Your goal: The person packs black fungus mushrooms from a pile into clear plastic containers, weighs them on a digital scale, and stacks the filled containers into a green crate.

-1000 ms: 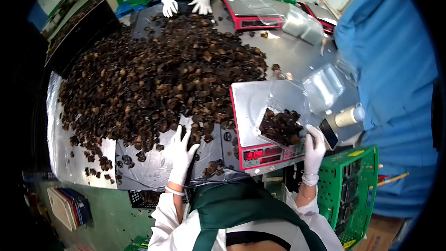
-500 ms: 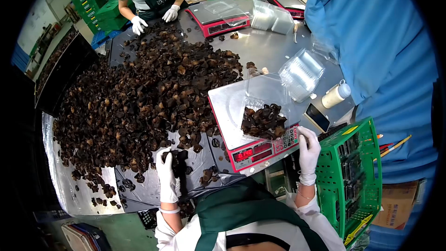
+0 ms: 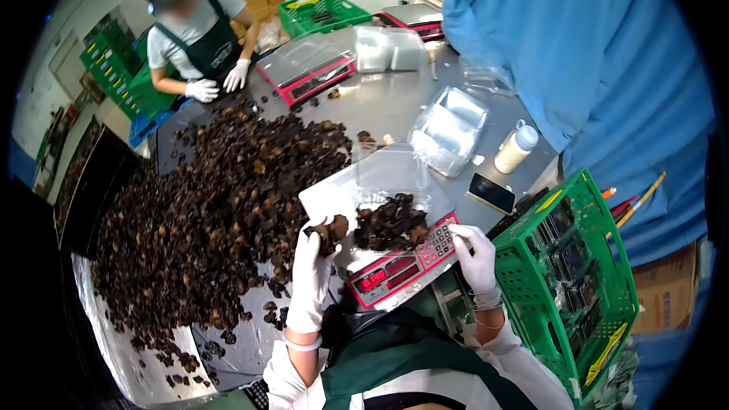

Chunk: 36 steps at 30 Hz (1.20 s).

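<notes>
My gloved left hand [image 3: 307, 288] is closed on a small clump of dark brown wood ear mushrooms [image 3: 332, 233], just left of a clear plastic box [image 3: 391, 171]. That box stands with its lid up on a red-edged digital scale [image 3: 323, 199], whose display glows red. More wood ear mushrooms [image 3: 392, 224] lie inside the box. At the scale's right corner, my gloved right hand [image 3: 477, 264] is beside the keypad [image 3: 439, 243] with loosely bent fingers apart and nothing visible in them. A large heap of wood ear mushrooms [image 3: 220, 212] spreads over the table to the left.
A green crate [image 3: 524, 277] with packed boxes stands at my right. Stacked clear boxes [image 3: 449, 129], a phone [image 3: 491, 193] and a bottle [image 3: 516, 148] lie beyond the scale. Across the table, a co-worker's gloved hands [image 3: 203, 90] are at the heap near another scale [image 3: 307, 68].
My left hand has moved from the heap's near edge up and right to the scale, carrying mushrooms. My right hand stays by the scale's corner. The camera view has shifted, showing more of the co-worker.
</notes>
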Motion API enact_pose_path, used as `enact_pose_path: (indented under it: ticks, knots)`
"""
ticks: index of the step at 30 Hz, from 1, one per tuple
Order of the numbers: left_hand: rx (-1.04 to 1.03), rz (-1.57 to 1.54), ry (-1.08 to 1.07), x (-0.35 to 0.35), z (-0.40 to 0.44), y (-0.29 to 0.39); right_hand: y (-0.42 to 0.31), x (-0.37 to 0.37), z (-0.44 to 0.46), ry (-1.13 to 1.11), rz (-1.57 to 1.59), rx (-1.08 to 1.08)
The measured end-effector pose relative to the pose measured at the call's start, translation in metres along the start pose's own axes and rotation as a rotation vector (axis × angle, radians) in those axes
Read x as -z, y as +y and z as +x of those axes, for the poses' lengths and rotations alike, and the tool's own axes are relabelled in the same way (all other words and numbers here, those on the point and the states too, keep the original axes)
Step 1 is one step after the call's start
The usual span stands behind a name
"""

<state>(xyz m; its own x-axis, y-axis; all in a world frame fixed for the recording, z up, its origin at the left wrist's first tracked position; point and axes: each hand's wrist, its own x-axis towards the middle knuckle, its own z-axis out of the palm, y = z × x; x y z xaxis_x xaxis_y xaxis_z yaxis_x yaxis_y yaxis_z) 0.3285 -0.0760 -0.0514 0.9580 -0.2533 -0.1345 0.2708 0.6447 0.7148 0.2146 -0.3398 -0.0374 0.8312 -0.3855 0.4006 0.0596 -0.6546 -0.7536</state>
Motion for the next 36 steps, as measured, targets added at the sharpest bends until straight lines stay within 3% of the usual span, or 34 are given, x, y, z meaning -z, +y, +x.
enact_pose_path:
  ticks: [1,2,4,6,8,11,12,14,17,19,22,24,25,26,28,30,32,34,36]
  knots:
    - [-0.058,0.166,-0.062,-0.006,0.012,-0.01,0.003,0.001,-0.002,0.006,-0.008,0.014]
    - [-0.022,0.545,-0.054,-0.017,0.018,-0.008,0.005,0.001,-0.003,0.008,-0.014,0.029]
    - [-0.434,0.944,-0.408,-0.029,0.039,-0.025,0.01,0.004,-0.005,0.017,0.004,0.023]
    - [-0.629,1.435,-0.47,-0.034,0.041,-0.037,0.013,0.006,-0.006,-0.009,0.009,0.003]
    - [-0.676,1.512,-0.454,-0.042,0.036,-0.027,0.019,0.01,-0.006,-0.014,0.032,-0.026]
    - [-0.39,1.201,-0.145,-0.018,0.02,-0.011,0.022,0.017,-0.006,0.009,0.016,-0.005]
    - [-0.454,1.196,-0.061,-0.003,0.015,-0.006,0.024,0.019,-0.006,0.017,0.005,0.0]
    - [-0.341,0.921,0.12,0.017,-0.004,0.0,0.024,0.024,-0.004,0.016,0.037,-0.028]
    - [-0.326,0.97,0.268,0.073,-0.021,-0.004,0.03,0.023,0.006,0.011,0.108,-0.093]
    - [-0.35,1.019,0.347,0.085,-0.03,-0.01,0.038,0.013,0.019,-0.033,0.343,-0.22]
    - [-0.411,1.102,0.31,0.06,-0.03,-0.014,0.037,-0.013,0.054,-0.077,0.711,-0.328]
    - [-0.407,1.122,0.241,0.034,-0.023,-0.02,0.058,-0.041,0.078,-0.15,0.774,-0.494]
    - [-0.243,1.086,0.179,0.027,-0.02,-0.023,0.077,-0.06,0.091,-0.177,0.809,-0.617]
    - [-0.082,1.043,0.116,0.023,-0.018,-0.024,0.074,-0.062,0.095,-0.183,0.812,-0.608]
    - [0.061,0.842,0.018,0.032,-0.011,-0.039,0.063,-0.068,0.103,-0.261,0.806,-0.566]
    - [0.165,0.654,-0.036,0.036,-0.005,-0.045,0.028,-0.055,0.093,-0.196,0.86,-0.442]
    - [0.187,0.743,0.011,0.032,-0.012,-0.04,0.019,-0.045,0.081,-0.217,0.589,-0.2]
    - [-0.049,0.86,0.005,0.033,-0.032,-0.046,0.03,-0.039,0.066,-0.233,0.559,-0.184]
    - [-0.08,0.845,0.062,0.046,-0.056,-0.054,0.024,-0.034,0.058,-0.207,0.599,-0.252]
